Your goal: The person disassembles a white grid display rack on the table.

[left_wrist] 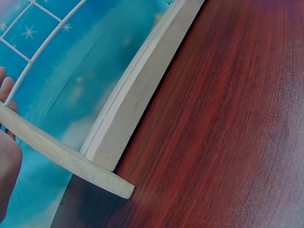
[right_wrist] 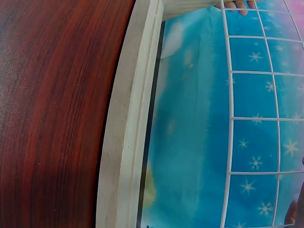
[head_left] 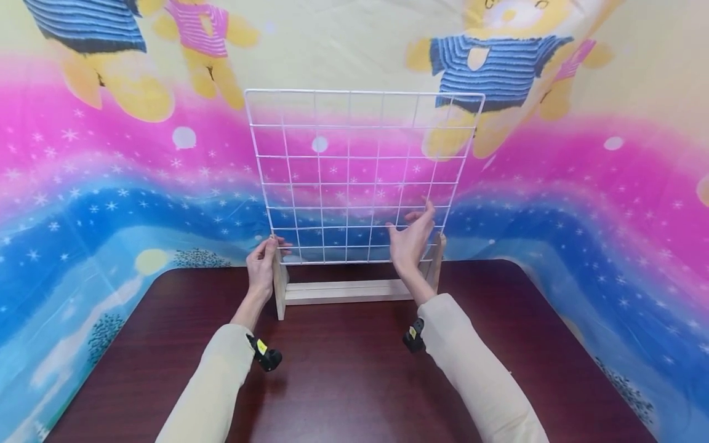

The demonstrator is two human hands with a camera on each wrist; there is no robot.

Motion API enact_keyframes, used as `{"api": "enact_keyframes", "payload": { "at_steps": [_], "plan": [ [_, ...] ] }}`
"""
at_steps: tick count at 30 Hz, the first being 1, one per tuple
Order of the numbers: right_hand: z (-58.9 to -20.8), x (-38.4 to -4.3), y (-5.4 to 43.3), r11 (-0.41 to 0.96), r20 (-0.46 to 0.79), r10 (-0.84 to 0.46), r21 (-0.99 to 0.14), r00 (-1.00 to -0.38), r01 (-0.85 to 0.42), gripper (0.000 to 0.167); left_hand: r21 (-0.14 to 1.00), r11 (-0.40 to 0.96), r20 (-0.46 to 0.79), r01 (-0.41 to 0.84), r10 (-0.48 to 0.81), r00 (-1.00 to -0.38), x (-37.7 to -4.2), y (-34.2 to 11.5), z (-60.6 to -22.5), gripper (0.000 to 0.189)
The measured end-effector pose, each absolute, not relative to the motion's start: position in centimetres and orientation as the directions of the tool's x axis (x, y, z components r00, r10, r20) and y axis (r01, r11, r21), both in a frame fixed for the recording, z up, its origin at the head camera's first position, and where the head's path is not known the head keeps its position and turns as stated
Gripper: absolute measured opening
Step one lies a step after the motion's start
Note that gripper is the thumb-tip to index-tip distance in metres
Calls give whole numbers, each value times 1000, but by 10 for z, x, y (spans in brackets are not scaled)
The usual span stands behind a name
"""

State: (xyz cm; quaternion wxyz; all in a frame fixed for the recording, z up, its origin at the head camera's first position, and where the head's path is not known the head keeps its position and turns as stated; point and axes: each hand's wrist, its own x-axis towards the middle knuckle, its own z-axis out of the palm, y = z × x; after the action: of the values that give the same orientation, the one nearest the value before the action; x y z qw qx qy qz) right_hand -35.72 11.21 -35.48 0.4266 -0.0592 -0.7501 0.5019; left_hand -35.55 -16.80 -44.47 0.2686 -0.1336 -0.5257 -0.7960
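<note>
A white wire grid panel stands upright between the posts of a pale wooden stand. My left hand grips the top of the left wooden post, thumb on the near side and fingertips reaching past it behind the grid. The left wrist view shows this post meeting the crossbar. My right hand is at the grid's lower right corner, beside the right post, with thumb and index finger spread apart. Only bits of its fingers show in the right wrist view, by the wires.
The stand rests on a dark red-brown wooden table with rounded back corners. A printed cloth with bears and snowflakes hangs behind and around the table. A small black camera is strapped at the left wrist, another at the right.
</note>
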Motion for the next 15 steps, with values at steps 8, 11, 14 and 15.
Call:
{"api": "enact_keyframes", "payload": {
  "at_steps": [8,11,14,15],
  "plan": [
    [-348,-359,110,467,587,512,-803,-627,-370,89,794,-254,476,552,-304,-825,-353,-168,-442,34],
    [-347,-359,111,460,582,518,-808,-627,-369,89,792,-242,487,560,-302,-820,-352,-166,-443,34],
    [-345,-358,111,464,581,520,-808,-626,-364,89,788,-245,494,565,-296,-818,-352,-166,-444,38],
    [-345,-357,111,466,581,518,-807,-628,-362,89,786,-251,494,565,-296,-818,-352,-166,-445,40]
  ]
}}
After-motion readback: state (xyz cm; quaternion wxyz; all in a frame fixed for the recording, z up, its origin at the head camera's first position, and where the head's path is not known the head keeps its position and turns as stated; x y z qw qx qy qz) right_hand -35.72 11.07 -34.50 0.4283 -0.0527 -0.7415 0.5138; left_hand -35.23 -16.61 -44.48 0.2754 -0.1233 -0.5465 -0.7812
